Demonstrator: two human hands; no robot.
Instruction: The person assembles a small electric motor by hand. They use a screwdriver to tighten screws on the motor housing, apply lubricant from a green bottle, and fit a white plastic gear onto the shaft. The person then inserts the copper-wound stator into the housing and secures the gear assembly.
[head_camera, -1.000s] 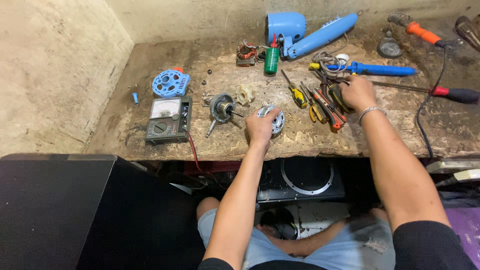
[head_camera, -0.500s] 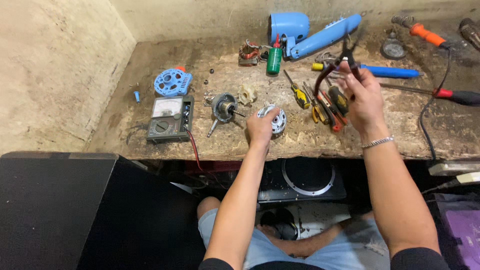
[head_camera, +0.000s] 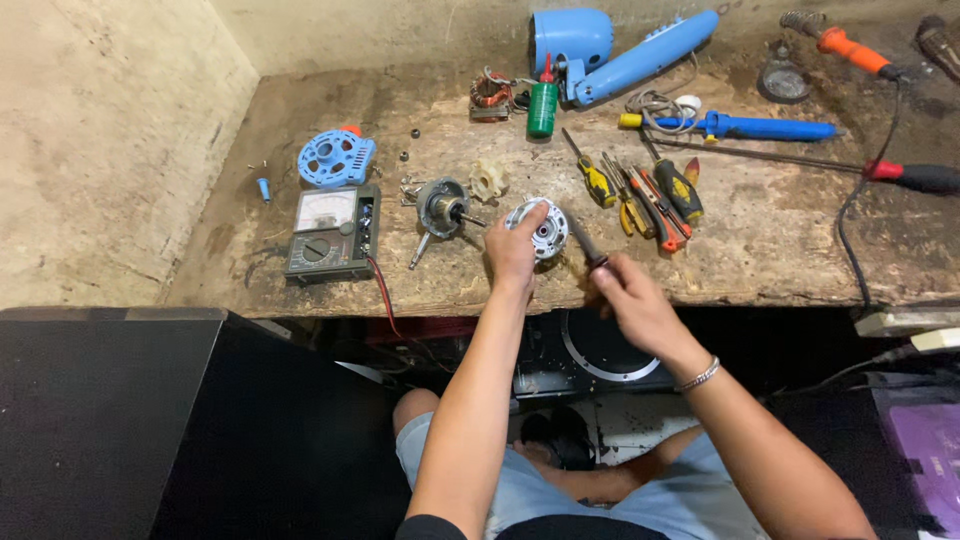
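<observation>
My left hand (head_camera: 513, 252) grips a round silver motor housing (head_camera: 545, 228) at the front edge of the worn workbench (head_camera: 780, 250). My right hand (head_camera: 630, 295) holds dark-handled pliers (head_camera: 585, 243), their tip reaching toward the housing's right side. Left of the housing lie a motor rotor with a shaft (head_camera: 441, 207) and a small cream plastic gear (head_camera: 489, 181).
An analog multimeter (head_camera: 325, 233) with a red lead and a blue round fan cover (head_camera: 335, 157) sit at left. Screwdrivers and pliers (head_camera: 650, 192) lie right of centre. Behind are a green bottle (head_camera: 543, 103), a copper coil (head_camera: 490, 93), a blue fan body (head_camera: 610, 50), soldering irons (head_camera: 850, 45).
My right hand lifted the pliers from the tool pile at right and brought them down and left to the motor housing. My left hand stayed on the housing.
</observation>
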